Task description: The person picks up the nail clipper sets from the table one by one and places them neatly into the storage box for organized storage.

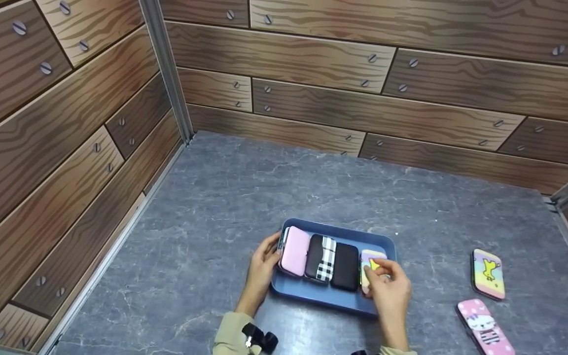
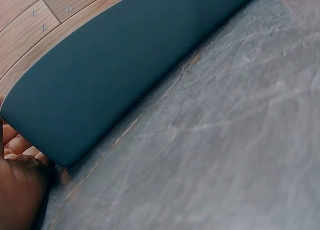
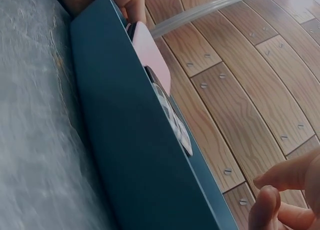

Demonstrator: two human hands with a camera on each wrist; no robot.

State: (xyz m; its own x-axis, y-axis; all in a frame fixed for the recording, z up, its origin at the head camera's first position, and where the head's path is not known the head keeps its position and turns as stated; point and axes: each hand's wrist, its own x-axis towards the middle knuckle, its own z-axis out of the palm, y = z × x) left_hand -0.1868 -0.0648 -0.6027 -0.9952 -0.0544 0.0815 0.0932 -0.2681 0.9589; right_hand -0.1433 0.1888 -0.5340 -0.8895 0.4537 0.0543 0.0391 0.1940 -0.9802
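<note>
A blue tray point(image 1: 313, 296) lies on the grey surface with a row of flat cases in it. From the left come a pink case point(image 1: 295, 251), a black case with a black-and-white checked band point(image 1: 327, 259), a plain black case point(image 1: 345, 267) and a pastel case with a yellow figure point(image 1: 373, 255). My left hand point(image 1: 263, 261) grips the tray's left end, the thumb by the rim beside the pink case. Over the pastel case is my right hand point(image 1: 390, 288), fingers loosely bent. In the right wrist view nothing shows between its fingertips point(image 3: 265, 197).
To the right of the tray lie a pastel case with a yellow animal point(image 1: 488, 274) and a pink case with a white cat-like figure point(image 1: 484, 328). Wood-patterned walls point(image 1: 284, 59) with metal corner strips bound the surface at the back and left.
</note>
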